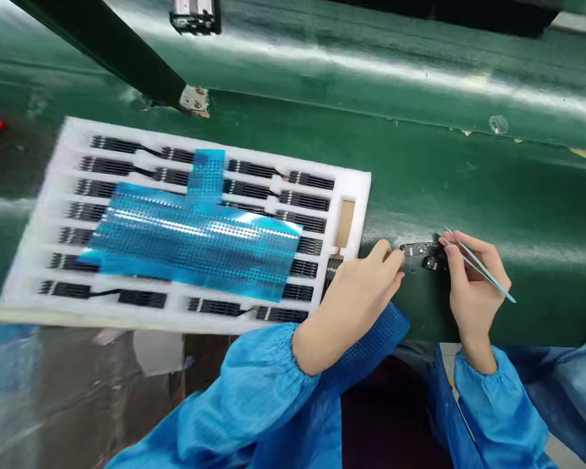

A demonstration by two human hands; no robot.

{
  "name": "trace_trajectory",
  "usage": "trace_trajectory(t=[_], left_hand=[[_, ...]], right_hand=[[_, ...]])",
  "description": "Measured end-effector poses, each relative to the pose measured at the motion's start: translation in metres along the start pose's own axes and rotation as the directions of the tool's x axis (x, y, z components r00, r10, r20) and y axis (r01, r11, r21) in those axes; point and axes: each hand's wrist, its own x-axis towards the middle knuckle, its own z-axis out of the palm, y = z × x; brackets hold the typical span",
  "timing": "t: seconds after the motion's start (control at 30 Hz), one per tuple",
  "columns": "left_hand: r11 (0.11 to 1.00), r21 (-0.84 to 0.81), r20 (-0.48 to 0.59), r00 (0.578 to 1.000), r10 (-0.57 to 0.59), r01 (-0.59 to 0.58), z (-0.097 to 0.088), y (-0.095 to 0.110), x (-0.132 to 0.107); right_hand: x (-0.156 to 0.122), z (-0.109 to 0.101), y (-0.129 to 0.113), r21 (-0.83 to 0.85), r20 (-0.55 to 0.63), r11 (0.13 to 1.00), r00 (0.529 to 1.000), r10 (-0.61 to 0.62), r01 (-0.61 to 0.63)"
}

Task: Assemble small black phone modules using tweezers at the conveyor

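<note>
Watching remotely, I note the left hand (359,286) pinching a black strip (417,249) at its nine-o'clock end, the right hand (478,281) pinching tweezers (489,276) at three o'clock.

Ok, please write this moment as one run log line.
Left hand: at one end of slim black part | right hand: holds tweezers near part's other end | foam tray: beside left hand, blue sheet on top

Location: small-parts workshop; indicators: green-covered workbench (469,176); white foam tray (359,189) with slotted rows of near-identical black parts (305,200); tweezers (497,284); blue work sleeves (254,378) with gathered cuffs.
</note>
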Motion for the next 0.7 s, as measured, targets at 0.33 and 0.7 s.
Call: trace_trajectory(t=[0.33,0.7], left_hand=[[0.997,-0.059,-0.135,0.989,-0.066,0.058,0.009,0.003,-0.009],[0.951,0.141,-0.034,0.961,-0.274,0.276,-0.019,0.022,0.012]], right_hand=[[-0.009,0.028,-0.003,0.028,0.080,1.000,0.997,-0.008,0.005],[-0.016,-0.022,0.009,-0.341,0.112,0.873,0.937,-0.330,0.348]])
